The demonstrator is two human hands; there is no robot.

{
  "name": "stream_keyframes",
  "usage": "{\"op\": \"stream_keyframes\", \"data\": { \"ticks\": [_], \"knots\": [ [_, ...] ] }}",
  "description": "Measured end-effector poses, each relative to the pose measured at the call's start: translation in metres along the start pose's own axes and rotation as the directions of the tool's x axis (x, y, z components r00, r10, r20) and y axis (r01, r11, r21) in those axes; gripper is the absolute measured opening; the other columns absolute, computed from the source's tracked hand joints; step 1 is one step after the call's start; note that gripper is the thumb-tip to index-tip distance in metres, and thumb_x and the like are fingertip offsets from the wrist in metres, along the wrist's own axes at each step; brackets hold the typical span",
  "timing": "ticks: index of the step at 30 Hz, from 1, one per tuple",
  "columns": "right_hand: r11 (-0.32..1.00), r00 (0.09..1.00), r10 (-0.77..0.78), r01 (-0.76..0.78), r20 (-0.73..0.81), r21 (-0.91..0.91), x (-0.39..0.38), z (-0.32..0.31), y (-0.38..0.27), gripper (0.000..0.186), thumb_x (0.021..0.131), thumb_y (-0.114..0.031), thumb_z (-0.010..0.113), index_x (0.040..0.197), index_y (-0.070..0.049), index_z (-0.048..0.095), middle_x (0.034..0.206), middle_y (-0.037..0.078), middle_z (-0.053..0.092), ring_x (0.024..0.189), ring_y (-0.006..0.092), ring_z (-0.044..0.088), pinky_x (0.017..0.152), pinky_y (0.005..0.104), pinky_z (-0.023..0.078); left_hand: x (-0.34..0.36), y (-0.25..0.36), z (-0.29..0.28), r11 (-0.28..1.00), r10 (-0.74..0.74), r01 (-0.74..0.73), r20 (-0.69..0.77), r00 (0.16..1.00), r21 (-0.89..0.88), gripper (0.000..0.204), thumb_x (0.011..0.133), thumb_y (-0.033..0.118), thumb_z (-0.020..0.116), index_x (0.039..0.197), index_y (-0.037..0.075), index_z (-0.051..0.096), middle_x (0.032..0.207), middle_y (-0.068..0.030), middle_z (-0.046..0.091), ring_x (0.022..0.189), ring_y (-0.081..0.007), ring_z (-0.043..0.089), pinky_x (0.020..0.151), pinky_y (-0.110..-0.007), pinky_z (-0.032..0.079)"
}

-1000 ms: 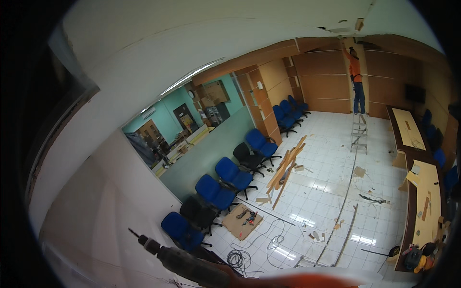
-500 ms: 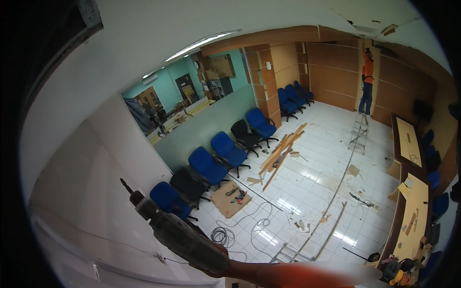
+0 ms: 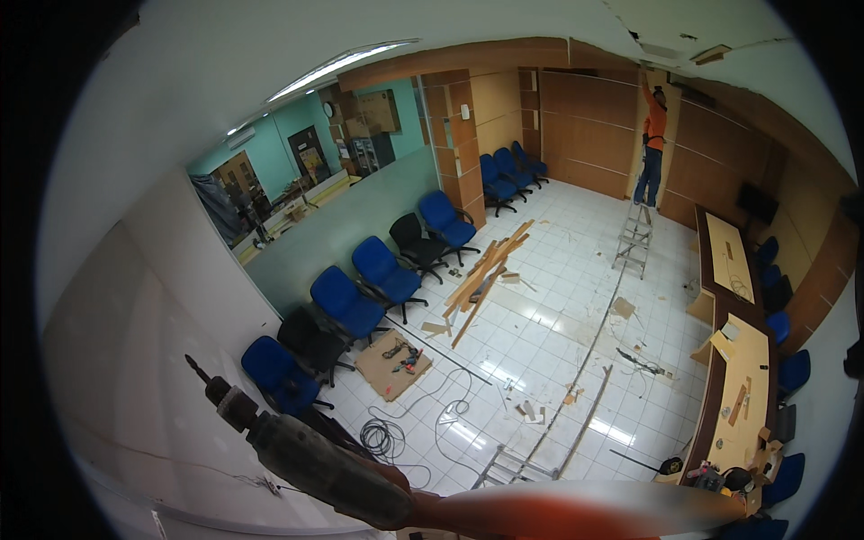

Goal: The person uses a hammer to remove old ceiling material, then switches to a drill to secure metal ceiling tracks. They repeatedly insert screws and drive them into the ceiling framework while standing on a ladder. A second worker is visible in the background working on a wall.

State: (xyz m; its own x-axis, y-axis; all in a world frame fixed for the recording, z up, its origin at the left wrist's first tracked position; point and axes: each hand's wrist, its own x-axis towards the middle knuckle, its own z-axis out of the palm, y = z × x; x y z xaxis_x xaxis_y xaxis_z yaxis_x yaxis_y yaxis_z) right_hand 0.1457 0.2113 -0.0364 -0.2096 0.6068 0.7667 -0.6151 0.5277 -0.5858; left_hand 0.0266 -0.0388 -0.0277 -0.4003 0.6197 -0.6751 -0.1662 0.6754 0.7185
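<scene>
A dark, worn power drill (image 3: 315, 463) with a bit in its chuck points up and left at the lower left, near the pale wall. My right hand (image 3: 401, 486) is closed round its rear end, mostly hidden behind the drill body. The orange-sleeved right arm reaches in from the lower right and is partly blurred. My left hand is out of view.
Far below is a white tiled floor with loose wooden strips (image 3: 486, 274), a coiled cable (image 3: 382, 438) and tools on a brown board (image 3: 393, 364). Blue chairs (image 3: 387, 270) line the left. A co-worker (image 3: 654, 135) stands on a stepladder (image 3: 634, 243); long desks (image 3: 738, 405) run along the right.
The room has shifted left in the picture as the view turned right. The drill also appears further left and slightly lower, still in my right hand.
</scene>
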Motion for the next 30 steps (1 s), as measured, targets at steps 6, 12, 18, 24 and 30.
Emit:
{"op": "stream_keyframes", "data": {
  "ticks": [6,12,18,24,30],
  "knots": [
    [0.986,0.983,0.157,-0.150,-0.091,0.079,-0.003,0.000,-0.002,0.068,0.083,-0.012,0.082,0.140,0.000,0.046,0.132,0.016,0.060,0.123,0.0231,0.060,0.106,0.0349,0.044,0.000,-0.001,0.003,0.999,-0.033,0.033,-0.016,0.999,0.008,0.041,0.096,0.034,0.064,0.120,0.001,0.067,0.096,-0.0129,0.072,0.085,-0.0200,0.069,0.072,-0.037,0.060],
    [0.978,0.998,0.042,-0.052,-0.055,-0.204,-0.010,-0.013,0.011,0.068,0.082,-0.014,0.084,0.138,0.003,0.049,0.132,0.018,0.061,0.121,0.0256,0.061,0.103,0.0349,0.046,0.001,0.001,0.007,0.998,-0.065,0.066,-0.029,0.997,0.020,0.043,0.096,0.036,0.063,0.119,0.001,0.067,0.097,-0.0128,0.073,0.084,-0.0202,0.070,0.071,-0.036,0.060],
    [0.864,0.999,0.049,-0.049,-0.013,-0.502,-0.024,-0.018,0.021,0.054,0.079,-0.016,0.086,0.124,0.001,0.061,0.117,0.014,0.068,0.107,0.0257,0.067,0.096,0.0341,0.050,0.000,0.001,0.009,0.996,-0.084,0.085,-0.040,0.996,0.024,0.044,0.096,0.038,0.063,0.118,0.001,0.067,0.097,-0.0127,0.073,0.084,-0.0203,0.070,0.070,-0.036,0.060],
    [0.943,0.992,0.078,-0.105,-0.096,-0.314,-0.016,-0.020,0.015,0.041,0.079,-0.015,0.086,0.114,-0.003,0.067,0.103,0.010,0.073,0.094,0.0213,0.072,0.086,0.0326,0.054,0.000,-0.001,0.010,0.993,-0.112,0.114,-0.049,0.992,0.022,0.046,0.096,0.041,0.063,0.118,0.000,0.067,0.098,-0.0126,0.073,0.084,-0.0205,0.070,0.069,-0.036,0.061],
    [0.953,0.971,0.208,-0.229,-0.119,-0.199,-0.018,-0.016,0.015,0.041,0.080,-0.015,0.085,0.114,-0.004,0.067,0.103,0.010,0.073,0.092,0.0202,0.072,0.084,0.0318,0.055,0.001,-0.004,0.010,0.990,-0.140,0.142,-0.052,0.989,0.021,0.048,0.096,0.043,0.062,0.117,0.000,0.068,0.098,-0.0125,0.073,0.084,-0.0207,0.071,0.068,-0.036,0.061]
  ]
}}
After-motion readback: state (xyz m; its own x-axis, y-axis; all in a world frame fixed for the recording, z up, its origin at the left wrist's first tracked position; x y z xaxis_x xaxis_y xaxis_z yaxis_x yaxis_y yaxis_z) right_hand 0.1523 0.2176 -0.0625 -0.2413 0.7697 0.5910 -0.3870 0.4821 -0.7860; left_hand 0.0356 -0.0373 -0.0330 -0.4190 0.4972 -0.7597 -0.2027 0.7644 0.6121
